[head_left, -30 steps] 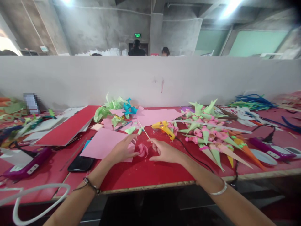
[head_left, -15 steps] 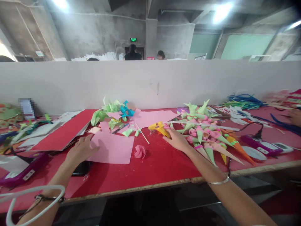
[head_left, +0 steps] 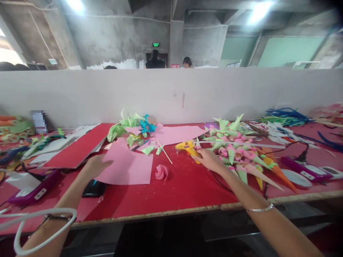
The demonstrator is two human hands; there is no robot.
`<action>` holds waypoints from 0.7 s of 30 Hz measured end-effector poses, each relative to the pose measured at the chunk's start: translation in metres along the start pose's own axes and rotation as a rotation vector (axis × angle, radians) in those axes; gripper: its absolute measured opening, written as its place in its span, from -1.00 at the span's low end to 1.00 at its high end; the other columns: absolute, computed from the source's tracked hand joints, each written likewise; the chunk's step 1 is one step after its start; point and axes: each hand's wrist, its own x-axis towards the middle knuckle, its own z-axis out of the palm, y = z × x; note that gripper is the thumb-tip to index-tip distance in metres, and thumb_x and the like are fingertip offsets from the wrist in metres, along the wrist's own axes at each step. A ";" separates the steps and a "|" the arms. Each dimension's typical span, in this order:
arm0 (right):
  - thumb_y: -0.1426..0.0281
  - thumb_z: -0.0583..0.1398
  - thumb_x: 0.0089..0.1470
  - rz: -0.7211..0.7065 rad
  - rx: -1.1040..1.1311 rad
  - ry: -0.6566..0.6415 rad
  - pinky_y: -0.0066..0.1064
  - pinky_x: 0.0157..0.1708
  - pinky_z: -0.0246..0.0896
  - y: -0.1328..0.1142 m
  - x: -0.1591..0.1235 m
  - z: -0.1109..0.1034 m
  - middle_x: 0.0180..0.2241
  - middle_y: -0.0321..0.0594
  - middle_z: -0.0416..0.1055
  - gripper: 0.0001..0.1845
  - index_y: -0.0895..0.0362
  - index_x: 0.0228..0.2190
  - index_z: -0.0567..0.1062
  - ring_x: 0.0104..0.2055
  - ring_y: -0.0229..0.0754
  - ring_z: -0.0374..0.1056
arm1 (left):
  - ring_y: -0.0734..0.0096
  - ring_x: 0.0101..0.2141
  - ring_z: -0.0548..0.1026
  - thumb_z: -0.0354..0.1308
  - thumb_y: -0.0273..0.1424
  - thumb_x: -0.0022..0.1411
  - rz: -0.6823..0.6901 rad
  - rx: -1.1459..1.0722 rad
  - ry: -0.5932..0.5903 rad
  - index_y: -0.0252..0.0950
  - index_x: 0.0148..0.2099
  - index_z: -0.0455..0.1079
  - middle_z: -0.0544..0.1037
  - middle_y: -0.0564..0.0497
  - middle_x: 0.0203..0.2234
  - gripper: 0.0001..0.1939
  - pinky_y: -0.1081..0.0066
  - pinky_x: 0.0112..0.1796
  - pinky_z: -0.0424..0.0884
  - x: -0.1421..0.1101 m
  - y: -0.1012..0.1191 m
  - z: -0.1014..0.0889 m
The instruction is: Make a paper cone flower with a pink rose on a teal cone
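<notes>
A pink sheet of paper (head_left: 131,167) lies left of centre on the red tabletop. My left hand (head_left: 98,166) grips its left edge, which is lifted a little over a black phone-like object (head_left: 93,188). Right of the sheet sits a rolled pink paper rose (head_left: 162,172). My right hand (head_left: 209,159) is closed around the handle of a yellow hot glue gun (head_left: 187,146), nozzle pointing left; the fingers are partly hidden. A long clear glue stick (head_left: 241,144) extends from the gun's back, above a pile of green and pink paper flowers (head_left: 235,153).
Green and blue paper scraps (head_left: 131,126) and a thin white stick (head_left: 164,151) lie beyond. Purple power strips stand at left (head_left: 36,189) and right (head_left: 307,167). A red board (head_left: 75,146) lies at left. A white partition (head_left: 150,94) closes the back; people are behind it.
My left hand has closed on the pink sheet's edge and raised it slightly. The glue gun has shifted a little right in my right hand, and its black cord now shows below the forearm.
</notes>
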 end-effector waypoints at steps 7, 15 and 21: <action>0.34 0.04 0.04 0.060 -0.053 -0.012 -0.47 -0.42 0.03 0.008 -0.004 -0.003 -0.35 -0.01 0.44 -0.74 0.26 -0.33 0.41 -0.32 -0.10 0.35 | 0.35 -0.48 0.29 0.02 -0.27 0.02 -0.031 0.037 0.141 -0.30 -0.59 0.19 0.20 0.12 -0.72 -0.75 0.55 -0.48 0.07 0.005 0.003 -0.033; 0.34 0.08 0.00 0.113 -0.102 -0.013 -0.43 -0.37 0.09 0.007 -0.002 0.002 -0.26 0.05 0.41 -0.69 0.29 -0.24 0.39 -0.24 -0.02 0.34 | 0.50 -0.50 0.21 -0.07 -0.42 0.11 -0.229 -0.359 0.418 -0.33 -0.42 0.24 0.21 0.16 -0.64 -0.87 0.57 -0.50 0.08 0.010 -0.004 -0.039; 0.36 0.06 0.01 0.135 -0.146 -0.001 -0.41 -0.38 0.11 0.003 -0.007 0.007 -0.20 0.08 0.36 -0.58 0.29 -0.09 0.28 -0.21 -0.01 0.32 | 0.48 -0.41 0.34 -0.03 -0.48 0.15 -0.409 -0.886 0.328 -0.36 -0.18 0.25 0.36 0.07 -0.41 -0.83 0.43 -0.42 0.34 0.029 0.019 0.002</action>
